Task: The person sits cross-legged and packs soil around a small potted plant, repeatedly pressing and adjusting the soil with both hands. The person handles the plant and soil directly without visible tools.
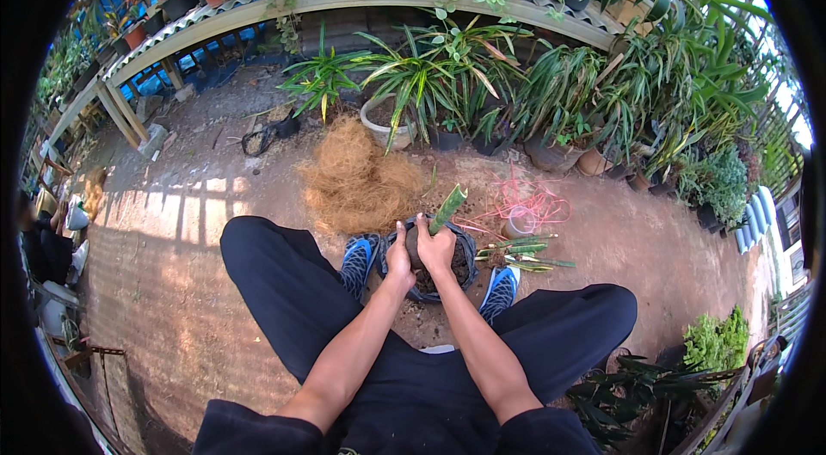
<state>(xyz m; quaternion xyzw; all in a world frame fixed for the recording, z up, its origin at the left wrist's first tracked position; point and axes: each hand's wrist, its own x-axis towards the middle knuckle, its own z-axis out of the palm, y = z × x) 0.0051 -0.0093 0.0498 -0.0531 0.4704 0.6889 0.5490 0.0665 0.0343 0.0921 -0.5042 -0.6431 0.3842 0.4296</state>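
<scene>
Cupped between my two hands is a dark, rounded clump (414, 246) that looks like soil, with a thick green leaf cutting (447, 208) standing up out of it, tilted right. My left hand (400, 258) presses the clump's left side. My right hand (436, 247) grips it from the right, by the base of the leaf. Directly below them, a black plastic bag (469, 253) with dark soil inside stands between my shoes. My fingertips on the far side of the clump are hidden.
A heap of brown fibre (361, 180) lies ahead. To the right are cut green leaves (529, 250), tangled pink string (538, 197) and a clear plastic cup (520, 223). Potted plants line the far side by a white pot (387, 124). Another person (56, 240) sits far left.
</scene>
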